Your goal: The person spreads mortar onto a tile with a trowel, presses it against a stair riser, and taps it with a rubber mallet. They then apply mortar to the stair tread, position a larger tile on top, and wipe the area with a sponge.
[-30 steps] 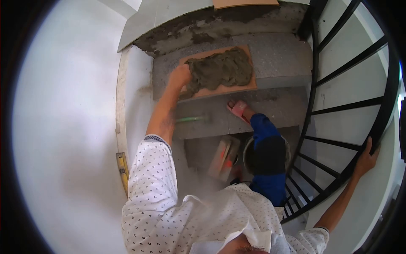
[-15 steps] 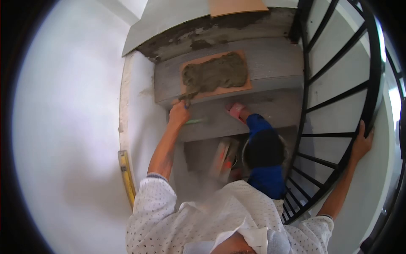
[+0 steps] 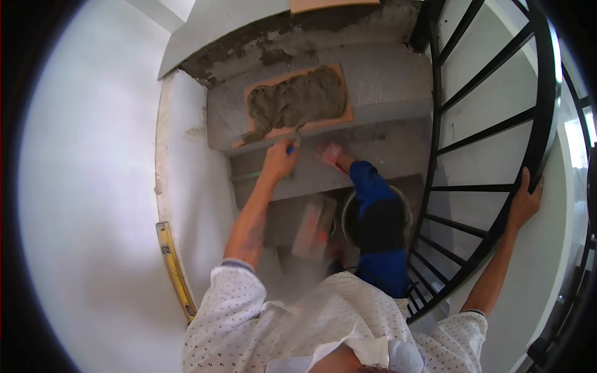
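Note:
My left hand (image 3: 281, 160) is closed around a trowel (image 3: 290, 149), whose handle shows a bit of blue. Its small, mortar-smeared blade points up at the front edge of an orange tile (image 3: 349, 112). Thick grey mortar (image 3: 298, 99) covers most of that tile, which lies on a stair step. Some mortar hangs at the tile's lower left corner. Off to the right, my right hand (image 3: 526, 202) grips the black handrail (image 3: 540, 130), fingers wrapped over it.
A yellow spirit level (image 3: 175, 270) leans by the left wall. Behind my leg stands a round bucket (image 3: 407, 211), beside a blurred block with red marks (image 3: 313, 229). Another orange tile (image 3: 333, 5) lies on the upper step. A green strip (image 3: 245, 176) rests on the lower step.
My left hand has moved right along the tile's front edge with the trowel. The view has shifted slightly, and my right hand stays on the handrail.

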### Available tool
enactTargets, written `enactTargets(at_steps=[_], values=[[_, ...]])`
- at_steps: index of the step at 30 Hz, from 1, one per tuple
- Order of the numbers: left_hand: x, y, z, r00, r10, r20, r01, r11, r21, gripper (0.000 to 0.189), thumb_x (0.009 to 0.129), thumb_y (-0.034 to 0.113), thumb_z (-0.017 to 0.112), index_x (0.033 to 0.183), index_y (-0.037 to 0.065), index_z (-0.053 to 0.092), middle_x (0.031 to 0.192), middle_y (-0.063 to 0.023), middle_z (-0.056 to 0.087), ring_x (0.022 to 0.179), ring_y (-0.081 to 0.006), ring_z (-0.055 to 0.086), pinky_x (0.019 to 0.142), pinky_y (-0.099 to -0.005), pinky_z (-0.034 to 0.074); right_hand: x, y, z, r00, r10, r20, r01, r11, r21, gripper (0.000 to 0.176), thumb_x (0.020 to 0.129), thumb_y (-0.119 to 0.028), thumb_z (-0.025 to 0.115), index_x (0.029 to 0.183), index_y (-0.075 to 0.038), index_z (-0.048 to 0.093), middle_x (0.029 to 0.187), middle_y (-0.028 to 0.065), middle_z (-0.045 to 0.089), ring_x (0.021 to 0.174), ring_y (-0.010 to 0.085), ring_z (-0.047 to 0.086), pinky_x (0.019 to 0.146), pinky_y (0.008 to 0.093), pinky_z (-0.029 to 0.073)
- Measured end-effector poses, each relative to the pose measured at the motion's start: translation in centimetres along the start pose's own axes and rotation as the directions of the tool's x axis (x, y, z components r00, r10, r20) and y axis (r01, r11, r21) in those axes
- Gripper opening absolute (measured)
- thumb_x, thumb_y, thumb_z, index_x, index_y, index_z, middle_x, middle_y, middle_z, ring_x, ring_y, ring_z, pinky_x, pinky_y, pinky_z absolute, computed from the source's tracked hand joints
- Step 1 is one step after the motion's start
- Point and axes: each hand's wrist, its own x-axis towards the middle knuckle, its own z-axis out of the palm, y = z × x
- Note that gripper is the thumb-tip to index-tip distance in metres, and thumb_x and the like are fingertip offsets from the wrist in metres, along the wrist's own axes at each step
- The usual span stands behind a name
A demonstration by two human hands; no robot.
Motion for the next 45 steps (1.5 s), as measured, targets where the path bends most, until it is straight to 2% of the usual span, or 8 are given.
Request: enactTargets(at_steps=[4,12,21,25,30,34,42,45], values=[[-9.2,-1.0,1.0,0.853,-0.22,0.474,0.364,0.901,-0.236,0.032,0.081,0.014,0.065,0.11,0.0,0.065,0.091,-0.0159,0.068,0.078,-0.0271,0.066,0.073,-0.0364,0.051,-0.1,-0.1,0.3,0.999,-0.037,-0.035,0.036,0.999,-0.015,0.073,0.088,-0.048,0.065,0.13,0.01,0.052,0.135,0.0263,0.052,0.127,0.0367,0.049,0.108,0.0372,0.035],[-22.7,-3.2,24.5,0.651,-0.015,0.759,0.104,0.992,-0.069,0.038,0.082,0.026,0.062,0.11,0.001,0.067,0.103,-0.0232,0.067,0.096,-0.0377,0.064,0.089,-0.0464,0.05,0.0,0.7,0.5,0.991,-0.126,-0.037,0.121,0.985,-0.123,0.07,0.091,-0.047,0.063,0.128,0.011,0.053,0.131,0.0275,0.055,0.123,0.0386,0.052,0.106,0.0369,0.037],[-18.8,-5.4,17.6,0.934,-0.069,0.35,0.185,0.933,-0.308,0.042,0.083,0.02,0.062,0.119,-0.003,0.062,0.109,-0.0221,0.067,0.104,-0.0373,0.064,0.093,-0.0448,0.05,0.0,0.3,0.9,0.945,-0.29,-0.153,0.24,0.929,-0.282,0.066,0.092,-0.048,0.061,0.133,0.003,0.05,0.132,0.0232,0.052,0.123,0.0389,0.049,0.101,0.0453,0.041],[-17.6,-16.1,8.6,0.711,-0.592,0.38,0.674,0.417,-0.61,0.035,0.087,0.013,0.062,0.12,0.002,0.062,0.098,-0.0128,0.069,0.081,-0.0212,0.068,0.062,-0.034,0.052,-7.1,-5.2,4.2,0.917,-0.31,-0.253,0.216,0.916,-0.338,0.059,0.092,-0.037,0.062,0.136,-0.002,0.045,0.134,0.0196,0.048,0.13,0.0433,0.038,0.105,0.0543,0.033],[-15.1,-19.7,-1.2,0.625,-0.73,0.276,0.276,-0.124,-0.953,0.023,0.092,0.015,0.057,0.11,0.001,0.06,0.085,-0.0076,0.065,0.072,-0.0198,0.065,0.056,-0.029,0.048,-18.6,-14.5,14.7,0.785,-0.425,0.451,0.237,0.878,0.415,0.04,0.094,-0.02,0.058,0.128,0.001,0.055,0.13,0.0187,0.056,0.122,0.0326,0.051,0.105,0.0434,0.037],[-8.8,-22.4,-2.0,0.624,-0.739,0.255,0.137,-0.218,-0.966,0.038,0.095,0.032,0.059,0.114,0.0,0.055,0.101,-0.01,0.06,0.085,-0.0222,0.064,0.064,-0.0311,0.049,-22.6,-16.6,27.8,0.428,-0.134,0.894,-0.402,0.858,0.32,0.042,0.098,-0.023,0.054,0.134,-0.002,0.052,0.127,0.013,0.058,0.111,0.0252,0.058,0.089,0.0378,0.048],[1.5,-23.0,1.8,0.593,-0.772,0.228,-0.098,-0.35,-0.932,0.063,0.092,0.057,0.056,0.123,0.002,0.047,0.116,-0.0112,0.052,0.108,-0.0273,0.053,0.082,-0.0403,0.043,-25.7,-22.3,35.4,0.362,0.119,0.924,-0.873,0.392,0.292,0.051,0.1,-0.028,0.052,0.141,-0.002,0.04,0.122,0.0095,0.057,0.105,0.0218,0.057,0.091,0.0372,0.046],[2.5,-23.3,2.3,0.675,-0.719,0.169,-0.125,-0.337,-0.933,0.057,0.091,0.057,0.056,0.115,0.006,0.049,0.111,-0.0086,0.052,0.105,-0.0268,0.052,0.084,-0.0421,0.041,-26.5,-19.9,37.0,0.427,-0.065,0.902,-0.717,0.583,0.381,0.051,0.1,-0.027,0.052,0.141,0.001,0.04,0.125,0.0113,0.056,0.111,0.0231,0.056,0.095,0.0381,0.045]])
